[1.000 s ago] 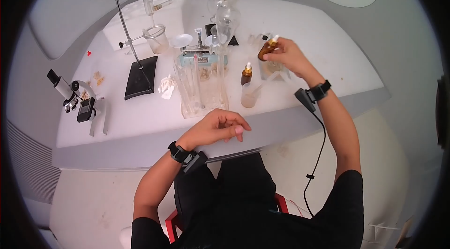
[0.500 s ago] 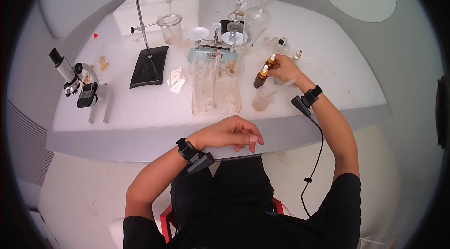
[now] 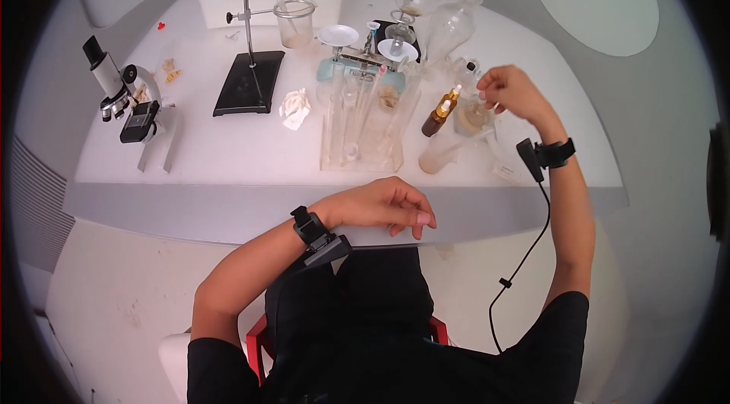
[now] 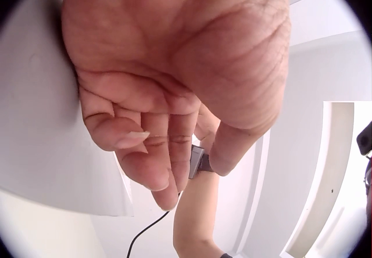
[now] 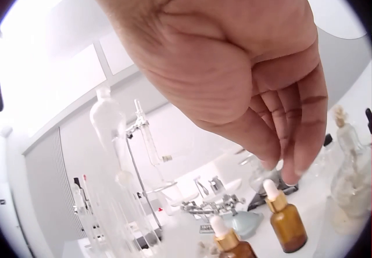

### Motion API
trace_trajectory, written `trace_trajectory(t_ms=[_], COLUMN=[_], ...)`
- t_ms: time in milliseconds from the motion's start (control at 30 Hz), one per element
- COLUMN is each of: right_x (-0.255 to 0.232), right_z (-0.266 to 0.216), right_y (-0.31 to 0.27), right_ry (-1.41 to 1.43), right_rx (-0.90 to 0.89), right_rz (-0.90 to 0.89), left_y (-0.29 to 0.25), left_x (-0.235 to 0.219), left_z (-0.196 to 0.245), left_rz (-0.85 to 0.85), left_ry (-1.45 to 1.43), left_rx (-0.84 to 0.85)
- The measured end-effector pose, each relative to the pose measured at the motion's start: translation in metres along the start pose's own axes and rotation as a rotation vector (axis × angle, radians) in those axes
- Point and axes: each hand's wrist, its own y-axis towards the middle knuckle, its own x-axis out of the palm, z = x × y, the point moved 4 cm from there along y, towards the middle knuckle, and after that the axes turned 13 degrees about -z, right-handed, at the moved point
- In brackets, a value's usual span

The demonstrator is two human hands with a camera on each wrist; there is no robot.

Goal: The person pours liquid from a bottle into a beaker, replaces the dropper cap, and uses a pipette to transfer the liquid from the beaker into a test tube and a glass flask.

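Observation:
Two brown dropper bottles with gold collars and white bulbs stand close together, one in front (image 3: 433, 125) and one behind (image 3: 452, 98). My right hand (image 3: 518, 94) hovers to their right, above a glass flask (image 3: 474, 120), fingers loosely bent and empty. Seen from the right wrist, the same hand (image 5: 232, 66) has thumb and fingertips near each other above a bottle (image 5: 289, 230), apart from its bulb. My left hand (image 3: 379, 204), palm side visible in the left wrist view (image 4: 174, 60), lies loosely curled at the table's front edge, holding nothing.
A clear cup (image 3: 432, 158) stands before the bottles. Left of them are a test tube rack (image 3: 363, 161), a blue balance (image 3: 351, 69), crumpled paper (image 3: 295, 108), a stand base (image 3: 249, 83) and a microscope (image 3: 122, 97). Large glassware (image 3: 450, 26) stands behind.
The bottle in my right hand has come down beside the other one. My right hand has let it go and moved right. My left hand stays loosely curled; the head view has shifted.

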Motion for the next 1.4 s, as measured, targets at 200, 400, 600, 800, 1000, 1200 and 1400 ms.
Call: trace_trajectory(t_ms=[200,400,600,800,1000,1200,1400], right_x=[0.032,0.053,0.035,0.009,0.013,0.038,0.056], right_z=[-0.064,-0.06,-0.061,-0.096,-0.111,-0.088,-0.056], right_y=[-0.002,0.022,0.011,-0.057,-0.102,-0.103,-0.095], right_ry=[-0.229,-0.353,-0.295,-0.081,0.136,0.291,0.443], right_rx=[-0.066,-0.011,-0.094,-0.237,-0.323,-0.379,-0.408], right_rz=[-0.123,-0.185,-0.074,0.063,-0.02,-0.108,-0.076], left_y=[0.0,-0.003,-0.004,-0.006,0.005,0.021,0.007], left_x=[0.0,-0.002,0.001,0.023,0.027,0.02,0.018], left_z=[-0.002,-0.003,0.0,0.05,0.095,0.073,0.069], left_rz=[0.007,0.049,0.083,0.478,1.171,1.026,1.053], left_ry=[-0.005,0.023,0.008,0.566,1.221,0.773,0.891], left_rx=[-0.007,0.008,0.028,0.081,0.409,0.272,0.202])
